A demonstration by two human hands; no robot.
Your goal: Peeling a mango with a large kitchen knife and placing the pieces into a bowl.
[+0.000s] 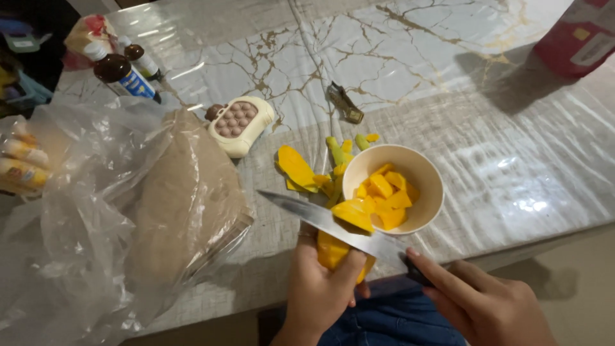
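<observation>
Low in frame, left hand [318,288] cups the mango [333,251]; right hand [480,301] clasps the knife [333,224], blade slanting upper left across the fruit beside the bowl [423,173].

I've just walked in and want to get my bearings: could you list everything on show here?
Round cream bowl: one, holding yellow mango chunks, table centre.
Yellow-green mango peels: several, left of bowl.
Cream bubble-button toy: one, beyond peels.
Clear plastic bag: one, over a brown lump, left.
Brown-capped bottles: two, far left.
Red package: one, top right.
Small dark metal clip: one, centre top.
Peeled yellow mango: one, in left hand.
Steel knife: one, in right hand.
</observation>
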